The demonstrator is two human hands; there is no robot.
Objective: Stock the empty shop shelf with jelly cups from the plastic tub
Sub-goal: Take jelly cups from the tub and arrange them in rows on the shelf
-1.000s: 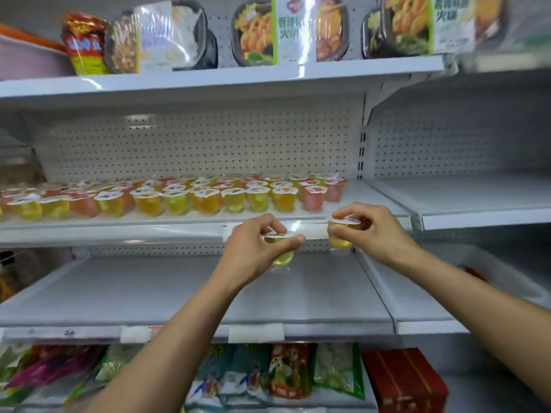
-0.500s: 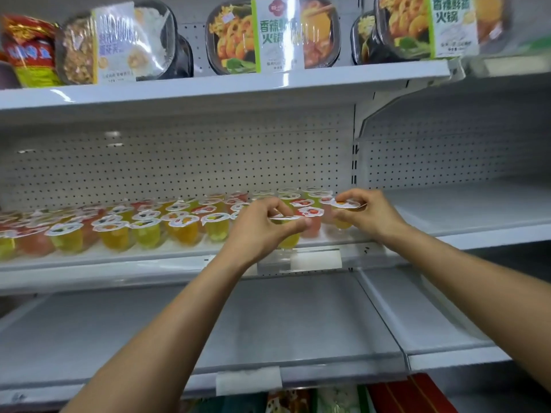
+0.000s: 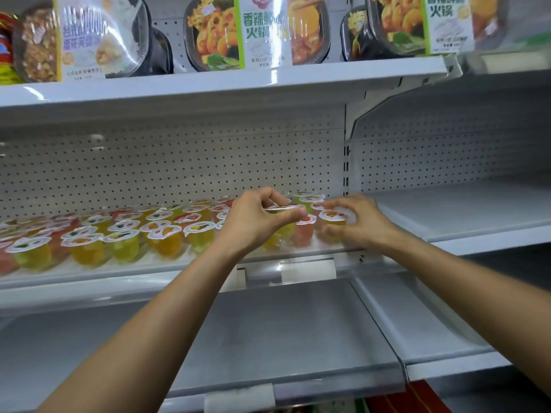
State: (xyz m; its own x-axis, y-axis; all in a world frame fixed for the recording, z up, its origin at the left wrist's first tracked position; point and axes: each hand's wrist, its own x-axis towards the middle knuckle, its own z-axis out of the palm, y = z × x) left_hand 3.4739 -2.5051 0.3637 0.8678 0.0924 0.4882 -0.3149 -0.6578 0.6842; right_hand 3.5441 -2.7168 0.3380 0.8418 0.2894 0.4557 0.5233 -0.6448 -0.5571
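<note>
Pinching a yellow cup [image 3: 283,208] by the lid rim with the left hand [image 3: 253,223], just left of the pink cup [image 3: 304,232]; clasping an orange cup [image 3: 332,216] with the right hand [image 3: 362,226], just right of it. Probably light, slick, thin-walled: best taken at the stiff rim.

Left hand [image 3: 252,225], right hand [image 3: 362,225] bare; forearms [image 3: 167,305] bare down to frame edge.

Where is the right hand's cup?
Head view, right of centre: the right hand grips the orange jelly cup at the right end of the rows on the middle shelf, beside a pink cup.
</note>
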